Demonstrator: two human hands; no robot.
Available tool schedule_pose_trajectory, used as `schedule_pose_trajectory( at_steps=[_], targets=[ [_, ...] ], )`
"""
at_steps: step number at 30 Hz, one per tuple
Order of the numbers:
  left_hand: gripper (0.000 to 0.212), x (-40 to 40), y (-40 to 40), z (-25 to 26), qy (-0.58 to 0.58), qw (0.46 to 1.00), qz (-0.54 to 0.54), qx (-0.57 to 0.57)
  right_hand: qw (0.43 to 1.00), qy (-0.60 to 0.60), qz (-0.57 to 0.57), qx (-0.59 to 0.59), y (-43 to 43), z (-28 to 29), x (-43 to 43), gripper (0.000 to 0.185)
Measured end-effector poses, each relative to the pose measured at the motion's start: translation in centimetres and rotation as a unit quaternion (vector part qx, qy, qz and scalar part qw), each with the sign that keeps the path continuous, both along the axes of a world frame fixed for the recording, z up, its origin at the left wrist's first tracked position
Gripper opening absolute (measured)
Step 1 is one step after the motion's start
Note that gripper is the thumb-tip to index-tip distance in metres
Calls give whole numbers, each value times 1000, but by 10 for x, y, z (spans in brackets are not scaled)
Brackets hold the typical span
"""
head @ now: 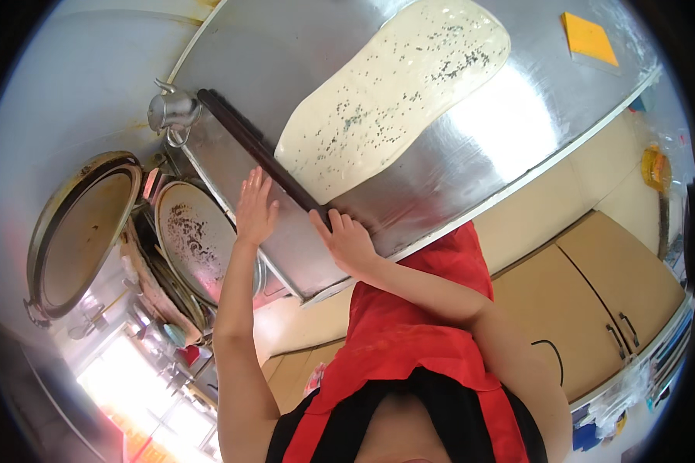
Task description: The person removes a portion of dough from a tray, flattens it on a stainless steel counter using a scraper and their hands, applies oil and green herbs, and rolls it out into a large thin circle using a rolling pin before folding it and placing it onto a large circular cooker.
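A long, flattened sheet of pale dough (394,110) lies on the stainless steel table (423,191), scattered with small dark specks. Along its left end runs a dark wooden rolling pin (249,139). My right hand (347,240) is closed over the pin's near end, with its fingers curled. My left hand (255,211) holds nothing; its fingers are stretched out and apart beside the pin, and whether the fingertips touch it I cannot tell.
A small metal pot with a spout (174,110) stands at the table's left edge. Beyond that edge is a round griddle (191,237) with dark residue, its lid (87,231) raised. A yellow dough scraper (591,40) lies far right. Tan cabinets (585,289) stand behind me.
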State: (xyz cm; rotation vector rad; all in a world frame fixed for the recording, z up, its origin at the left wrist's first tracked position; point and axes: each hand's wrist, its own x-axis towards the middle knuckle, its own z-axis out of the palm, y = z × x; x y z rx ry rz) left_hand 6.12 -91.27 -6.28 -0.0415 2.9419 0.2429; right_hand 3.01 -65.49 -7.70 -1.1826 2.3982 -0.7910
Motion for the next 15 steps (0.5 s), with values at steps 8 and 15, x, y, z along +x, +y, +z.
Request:
schedule_pose_trajectory(
  at_steps=[8,15],
  targets=[
    [51,-84,-4,6,233,957,-17,-174,989,-126,82,15,127,23,-157,50],
    [58,-88,93,-18,34,992,107,-48,970,220,89,48,170,25,-392,48]
  ],
)
